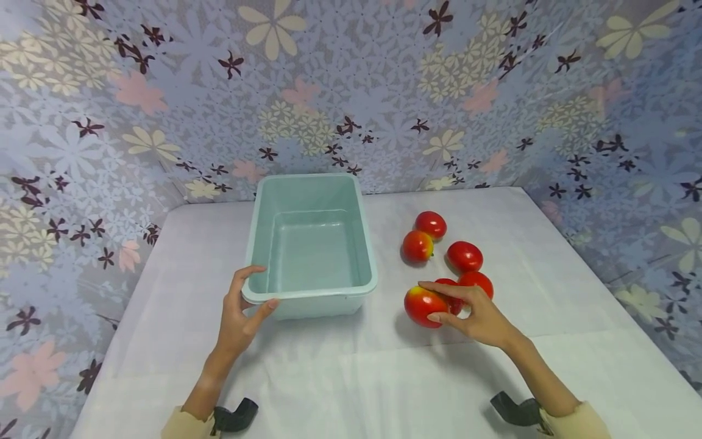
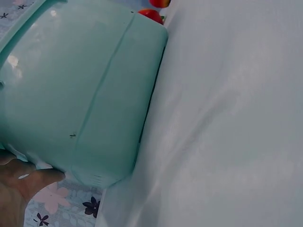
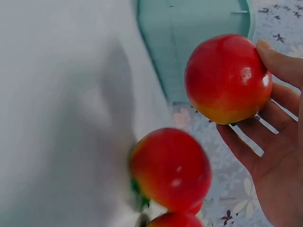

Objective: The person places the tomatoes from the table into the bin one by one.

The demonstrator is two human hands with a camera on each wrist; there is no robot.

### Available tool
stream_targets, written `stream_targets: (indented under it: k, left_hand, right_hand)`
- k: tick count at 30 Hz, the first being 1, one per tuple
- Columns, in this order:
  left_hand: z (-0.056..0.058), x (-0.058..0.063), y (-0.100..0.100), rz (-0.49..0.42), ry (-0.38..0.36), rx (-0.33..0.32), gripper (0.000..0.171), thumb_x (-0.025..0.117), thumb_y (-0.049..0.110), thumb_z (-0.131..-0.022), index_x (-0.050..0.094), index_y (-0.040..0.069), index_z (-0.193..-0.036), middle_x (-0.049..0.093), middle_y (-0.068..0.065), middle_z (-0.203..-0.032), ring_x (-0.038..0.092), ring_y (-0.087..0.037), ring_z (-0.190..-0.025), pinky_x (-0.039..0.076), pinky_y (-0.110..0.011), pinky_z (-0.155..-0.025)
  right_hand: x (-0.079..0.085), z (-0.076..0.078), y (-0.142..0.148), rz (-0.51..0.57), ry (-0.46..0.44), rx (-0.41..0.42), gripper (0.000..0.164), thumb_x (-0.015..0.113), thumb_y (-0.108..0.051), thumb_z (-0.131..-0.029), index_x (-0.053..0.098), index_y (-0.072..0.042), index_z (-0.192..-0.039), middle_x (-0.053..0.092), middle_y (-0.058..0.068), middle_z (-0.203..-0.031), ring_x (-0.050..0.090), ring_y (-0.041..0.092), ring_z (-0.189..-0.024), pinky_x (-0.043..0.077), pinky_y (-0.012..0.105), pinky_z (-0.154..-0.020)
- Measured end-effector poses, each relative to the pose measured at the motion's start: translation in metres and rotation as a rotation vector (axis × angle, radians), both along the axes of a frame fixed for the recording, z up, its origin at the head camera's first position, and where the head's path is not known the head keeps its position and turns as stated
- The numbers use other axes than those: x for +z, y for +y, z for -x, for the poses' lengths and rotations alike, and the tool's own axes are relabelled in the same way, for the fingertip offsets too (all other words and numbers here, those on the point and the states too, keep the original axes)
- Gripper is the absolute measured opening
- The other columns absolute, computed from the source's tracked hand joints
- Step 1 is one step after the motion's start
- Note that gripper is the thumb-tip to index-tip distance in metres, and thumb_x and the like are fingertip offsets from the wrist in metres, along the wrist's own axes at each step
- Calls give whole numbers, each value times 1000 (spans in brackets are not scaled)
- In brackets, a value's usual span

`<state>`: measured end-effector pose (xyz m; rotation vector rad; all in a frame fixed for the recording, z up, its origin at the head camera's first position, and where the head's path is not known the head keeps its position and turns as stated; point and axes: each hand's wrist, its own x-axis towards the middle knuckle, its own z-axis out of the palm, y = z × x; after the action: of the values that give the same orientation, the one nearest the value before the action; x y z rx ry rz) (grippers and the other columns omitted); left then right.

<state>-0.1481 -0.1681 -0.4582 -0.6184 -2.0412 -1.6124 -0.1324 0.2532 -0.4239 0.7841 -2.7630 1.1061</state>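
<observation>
A pale green plastic basin (image 1: 315, 308) stands on the white cloth, with nothing in it. My left hand (image 1: 238, 320) grips its near left corner, thumb outside and fingers over the rim; the left wrist view shows the basin's outer wall (image 2: 99, 94) beside the thumb. Between thumb and fingers, my right hand (image 1: 482, 317) holds a red tomato (image 1: 423, 306) with a yellow patch, to the right of the basin. In the right wrist view the held tomato (image 3: 227, 80) appears raised off the cloth, near another tomato (image 3: 173, 168).
Several more tomatoes lie right of the basin: one at the back (image 1: 430, 224), a yellow-tipped one (image 1: 417, 247), a red one (image 1: 464, 256) and others partly behind the right hand. Flower-patterned cloth (image 1: 384, 91) rises behind the table and on both sides.
</observation>
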Motion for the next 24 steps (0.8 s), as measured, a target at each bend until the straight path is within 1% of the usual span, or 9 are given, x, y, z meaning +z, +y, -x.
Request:
stream_targets:
  k: [3,6,8,12,14,16,20,22,24]
  left_hand:
    - [-1,1,1,3,-14,-7,61,68,-12,-76,47,-4,-132,59,-21,-120,61,-4,-97,55,-16,-71]
    - [-1,-1,1,26,-22,-6,60,68,-11,-77,47,-3,-132,60,-23,-118,61,-3,-96,55,-17,-71]
    - [0,-2,-1,47,-31,-4,61,69,-10,-77,46,-3,-132,60,-24,-118,61,-3,-96,55,-17,-71]
    - [0,-2,-4,85,-39,6,61,70,-7,-78,45,-1,-133,60,-22,-116,61,-5,-93,55,-17,-71]
    - [0,-2,-5,87,-41,14,60,70,-6,-78,46,-1,-133,60,-20,-115,61,-6,-92,54,-17,-70]
    - [0,-1,-6,84,-37,17,61,70,-6,-78,46,0,-134,60,-21,-116,61,-7,-91,54,-17,-70]
    - [-1,0,-5,56,-31,4,62,69,-9,-77,46,-1,-134,59,-23,-117,60,-5,-94,54,-16,-70]
    - [-1,0,-3,41,-27,-2,62,69,-10,-77,46,-2,-134,58,-24,-118,60,-4,-96,54,-15,-70]
    - [0,-1,-1,24,-26,-1,61,68,-10,-77,46,-2,-133,58,-24,-118,60,-4,-97,54,-15,-71]
  right_hand:
    - [6,5,-5,41,24,-6,54,79,-13,-81,62,-16,-132,68,1,-124,56,-1,-112,54,27,-88]
    - [10,10,-10,113,33,-14,55,78,-9,-81,61,-13,-133,67,6,-125,56,-3,-113,53,25,-88]
    - [13,12,-14,173,26,-14,55,77,-7,-82,60,-12,-134,67,6,-126,56,-2,-112,54,25,-87]
    - [21,18,-24,295,14,13,55,73,-1,-83,58,-9,-135,65,-4,-129,57,2,-115,52,23,-91]
    - [27,22,-31,354,42,39,55,72,2,-82,57,-5,-135,64,-10,-129,57,5,-119,49,22,-95]
    - [32,26,-38,427,80,63,55,70,6,-81,57,-1,-134,63,-11,-130,56,8,-122,47,22,-99]
    - [43,34,-55,544,169,76,55,68,12,-79,57,4,-131,64,-3,-131,59,14,-120,46,24,-101]
    - [49,38,-64,564,173,77,53,68,11,-80,57,3,-132,64,-1,-131,60,15,-119,46,25,-102]
    - [55,42,-73,566,153,86,52,68,8,-83,57,0,-133,63,1,-133,59,16,-120,46,27,-102]
